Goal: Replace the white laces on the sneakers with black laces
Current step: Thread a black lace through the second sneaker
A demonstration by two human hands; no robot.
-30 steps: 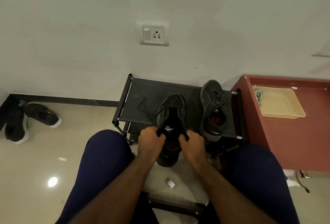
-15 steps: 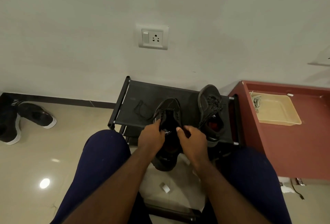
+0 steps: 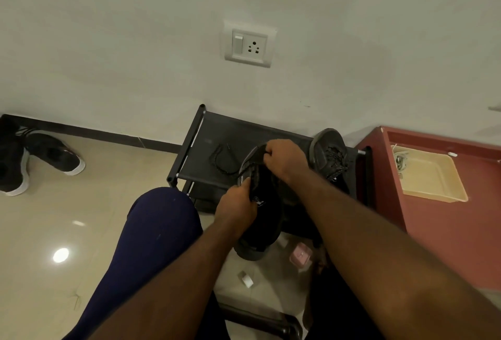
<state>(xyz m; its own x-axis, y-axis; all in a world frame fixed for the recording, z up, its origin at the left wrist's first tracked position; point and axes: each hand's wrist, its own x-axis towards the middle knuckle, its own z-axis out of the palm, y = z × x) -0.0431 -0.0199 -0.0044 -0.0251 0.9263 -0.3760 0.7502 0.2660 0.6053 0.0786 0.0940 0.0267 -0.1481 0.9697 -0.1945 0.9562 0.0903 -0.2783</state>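
Note:
A black sneaker [image 3: 264, 220] is held over the front edge of a black shoe rack [image 3: 214, 133], toe pointing away. My left hand [image 3: 237, 205] grips its tongue and side near the collar. My right hand [image 3: 284, 159] is curled over the toe end and pinches something dark there, probably the lace. A loose black lace [image 3: 223, 159] lies coiled on the rack top, left of the shoe. The second black sneaker [image 3: 329, 154] rests laced on the rack's right end. White laces [image 3: 400, 159] lie in a beige tray [image 3: 436, 190].
A red-brown cabinet [image 3: 447, 236] holding the tray stands to the right. Two dark shoes with white soles [image 3: 54, 154] lie on the tiled floor at the left wall. A small white scrap [image 3: 246, 280] and a pink item [image 3: 301, 255] lie below the shoe. My knee [image 3: 160, 220] is left of the rack.
My right hand has moved from the shoe's collar forward to its toe end. The left hand stays gripping the tongue side. The camera has tilted and shifted.

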